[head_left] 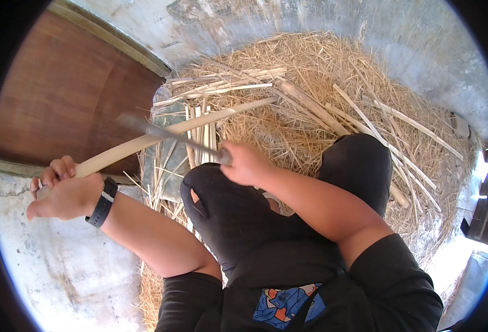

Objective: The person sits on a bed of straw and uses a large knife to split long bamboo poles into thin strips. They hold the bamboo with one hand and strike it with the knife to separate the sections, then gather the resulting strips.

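Observation:
A long, pale length of split bamboo (116, 154) slants from lower left up to the middle of the head view. My left hand (69, 193), with a dark band at its wrist, grips the near end, fingers curled around it. In my right hand (249, 163) is the handle of a long-bladed knife (191, 142), held above my left knee. Its blade points left and crosses over the bamboo; the tip is smeared by motion. Whether blade and bamboo touch, I cannot tell. The bamboo's far end lies over the straw-strewn floor.
Dry straw (305, 61) covers the floor along a stained wall (338, 16). Thicker bamboo poles (313, 105) and thin strips (421, 127) lie on it. Several split pieces (206, 133) are gathered ahead of my left knee (208, 185). A brown wooden panel (61, 83) stands at left.

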`<act>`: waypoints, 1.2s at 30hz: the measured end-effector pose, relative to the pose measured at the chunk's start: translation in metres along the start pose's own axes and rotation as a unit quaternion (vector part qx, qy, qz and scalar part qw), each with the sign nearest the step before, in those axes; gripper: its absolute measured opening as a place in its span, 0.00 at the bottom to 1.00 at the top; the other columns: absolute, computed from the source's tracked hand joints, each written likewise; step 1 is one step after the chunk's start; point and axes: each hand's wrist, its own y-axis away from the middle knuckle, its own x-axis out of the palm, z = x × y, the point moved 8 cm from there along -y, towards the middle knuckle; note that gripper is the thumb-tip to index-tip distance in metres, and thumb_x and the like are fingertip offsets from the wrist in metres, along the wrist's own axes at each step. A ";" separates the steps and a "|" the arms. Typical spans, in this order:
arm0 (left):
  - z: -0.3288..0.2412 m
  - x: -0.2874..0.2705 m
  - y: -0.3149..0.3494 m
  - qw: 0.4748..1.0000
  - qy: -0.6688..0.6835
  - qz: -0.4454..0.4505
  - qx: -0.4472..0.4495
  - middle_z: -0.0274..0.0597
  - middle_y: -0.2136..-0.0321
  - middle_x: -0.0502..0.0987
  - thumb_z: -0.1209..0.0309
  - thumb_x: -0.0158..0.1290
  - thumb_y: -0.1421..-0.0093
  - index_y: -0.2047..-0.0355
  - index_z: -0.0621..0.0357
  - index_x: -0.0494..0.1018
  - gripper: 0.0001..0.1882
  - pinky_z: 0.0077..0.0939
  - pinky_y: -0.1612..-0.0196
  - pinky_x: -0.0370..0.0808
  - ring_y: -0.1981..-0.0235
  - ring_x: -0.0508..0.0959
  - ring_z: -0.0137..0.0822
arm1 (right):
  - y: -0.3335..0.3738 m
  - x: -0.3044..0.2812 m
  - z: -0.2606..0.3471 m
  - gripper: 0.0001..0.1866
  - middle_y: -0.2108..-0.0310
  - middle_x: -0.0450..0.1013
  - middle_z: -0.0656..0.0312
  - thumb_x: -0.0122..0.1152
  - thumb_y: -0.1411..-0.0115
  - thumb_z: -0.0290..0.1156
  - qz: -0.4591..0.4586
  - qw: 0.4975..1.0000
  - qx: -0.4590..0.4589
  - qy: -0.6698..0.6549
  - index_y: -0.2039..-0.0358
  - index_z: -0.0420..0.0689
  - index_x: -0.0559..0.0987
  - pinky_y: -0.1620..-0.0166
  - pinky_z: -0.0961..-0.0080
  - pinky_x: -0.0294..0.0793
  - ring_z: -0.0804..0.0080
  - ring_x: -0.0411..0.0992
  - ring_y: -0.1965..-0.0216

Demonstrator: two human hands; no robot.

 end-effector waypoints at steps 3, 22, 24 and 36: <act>0.013 0.005 0.006 0.998 -0.038 -0.040 -0.013 0.32 0.83 0.56 0.35 0.28 0.31 0.68 0.51 0.65 0.33 0.23 0.83 0.52 0.86 0.53 0.30 | -0.009 0.002 -0.066 0.17 0.68 0.78 0.45 0.65 0.47 0.33 -0.068 0.992 0.098 -0.049 0.59 0.38 0.77 0.58 0.55 0.77 0.45 0.79 0.63; 0.002 0.002 0.007 1.000 -0.001 -0.015 0.009 0.33 0.83 0.57 0.33 0.30 0.32 0.66 0.53 0.61 0.33 0.21 0.83 0.51 0.85 0.52 0.29 | -0.019 -0.029 -0.020 0.19 0.64 0.78 0.44 0.64 0.48 0.32 0.038 0.994 0.101 0.024 0.55 0.39 0.78 0.56 0.55 0.77 0.48 0.78 0.60; -0.001 0.004 0.012 1.000 0.013 -0.012 0.016 0.32 0.84 0.57 0.33 0.30 0.32 0.67 0.51 0.60 0.33 0.21 0.83 0.50 0.86 0.52 0.29 | -0.007 -0.021 0.020 0.20 0.65 0.78 0.44 0.64 0.48 0.32 0.070 0.996 0.041 0.032 0.54 0.39 0.78 0.56 0.56 0.77 0.48 0.79 0.61; 0.003 0.022 0.008 0.994 0.070 0.077 -0.017 0.30 0.85 0.57 0.30 0.29 0.34 0.70 0.47 0.63 0.34 0.21 0.83 0.51 0.87 0.53 0.29 | -0.008 -0.011 -0.052 0.18 0.65 0.79 0.45 0.65 0.48 0.30 -0.051 0.992 0.090 -0.067 0.57 0.35 0.77 0.55 0.60 0.77 0.53 0.79 0.62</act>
